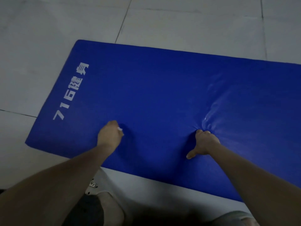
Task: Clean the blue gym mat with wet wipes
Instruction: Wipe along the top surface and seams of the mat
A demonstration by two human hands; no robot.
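Lying under both hands (206,142) (left (109,136) clutching wipe (120,129)): mat (154,88)

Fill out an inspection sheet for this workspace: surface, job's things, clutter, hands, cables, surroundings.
Surface: pale tiled floor with dark grout lines.
Job's things: blue gym mat lies flat on the floor, with white print near its left end. Only a small white bit of the wet wipe shows beside the left hand.
Clutter: nothing seen.
Hands: left hand grips the wipe against the mat. Right hand presses curled fingers into the mat, thumb out, and the cover creases around it.
Cables: nothing seen.
Surroundings: only more tiles, in dim light.
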